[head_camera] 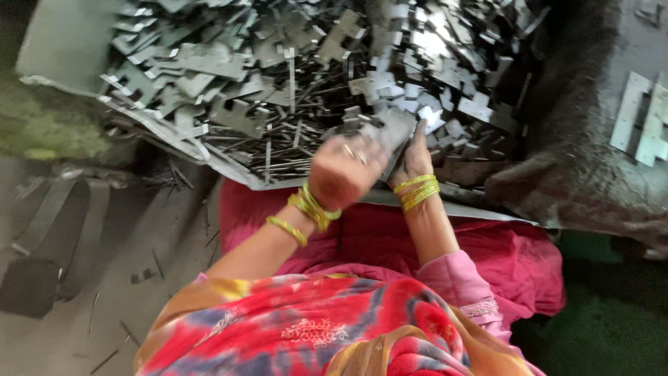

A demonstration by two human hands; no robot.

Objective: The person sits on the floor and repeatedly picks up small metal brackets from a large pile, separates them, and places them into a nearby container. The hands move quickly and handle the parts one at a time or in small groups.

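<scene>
Stamped metal plates (379, 129), at frame centre before the scrap heap (292, 76), are gripped by both hands: left hand (344, 174) clenched, right hand (415, 157) pinching. Probably best held by flat faces, away from sharp edges.

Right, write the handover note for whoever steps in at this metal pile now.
Left hand: raised in a loose fist over the red cloth; blurred, grip unclear.
Right hand: touching a flat grey stamped metal piece at the heap's near edge.
Heap of flat grey metal cut-outs and thin strips: lies on a grey sheet ahead.
A few pale metal plates sit apart, far right.
Done or left: cannot be judged; the heap looks large.
</scene>
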